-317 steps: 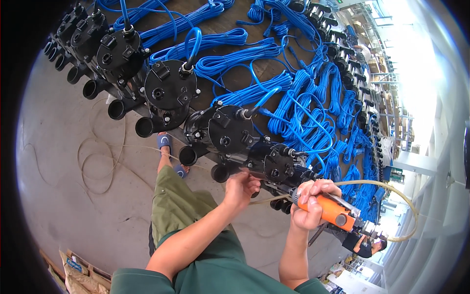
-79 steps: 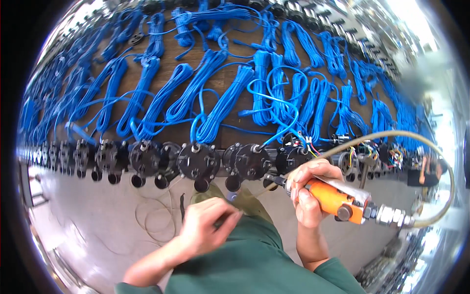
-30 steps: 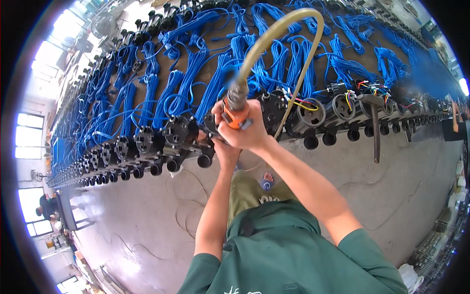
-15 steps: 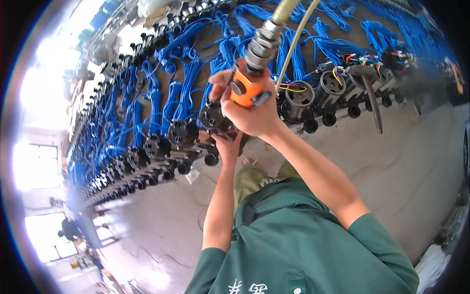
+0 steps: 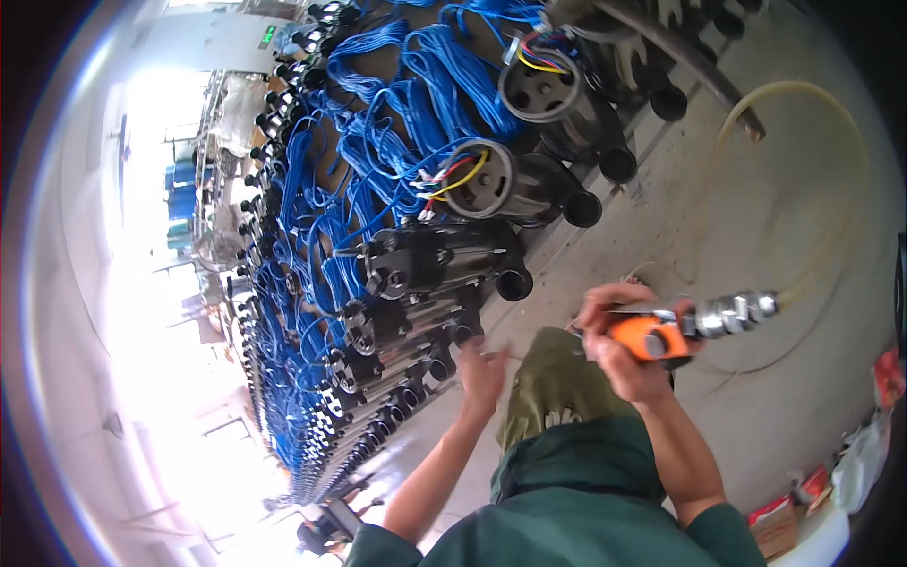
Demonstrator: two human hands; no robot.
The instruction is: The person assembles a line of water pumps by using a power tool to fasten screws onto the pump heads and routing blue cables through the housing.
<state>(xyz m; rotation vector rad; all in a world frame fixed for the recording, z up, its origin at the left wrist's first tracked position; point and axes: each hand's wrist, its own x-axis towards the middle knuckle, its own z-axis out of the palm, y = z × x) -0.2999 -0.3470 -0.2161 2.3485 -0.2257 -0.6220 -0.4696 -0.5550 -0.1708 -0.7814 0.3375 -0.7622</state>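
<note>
My right hand (image 5: 635,376) is wrapped round an orange air tool (image 5: 650,338), held over the floor near my knees. Metal fittings (image 5: 732,315) join it to a pale air hose (image 5: 855,151) that loops up at the right. My left hand (image 5: 482,376) is beside the row of pumps, fingers apart, close to one pump's outlet; whether a fingertip touches it I cannot tell. Ahead of that hand lies a dark pump (image 5: 444,260) with a black closed end. Farther right, an open-ended pump (image 5: 491,184) shows red and yellow wires.
Coiled blue cables (image 5: 449,80) lie behind the pumps. A long row of similar pumps (image 5: 402,402) runs away to the lower left. A metal bar (image 5: 690,61) juts out at the upper right. Bags and red packages (image 5: 784,520) lie on the floor at lower right.
My right hand has brought the orange air tool down and right, away from the pump row. My left hand has come off the pump it was touching. The view has turned along the row.
</note>
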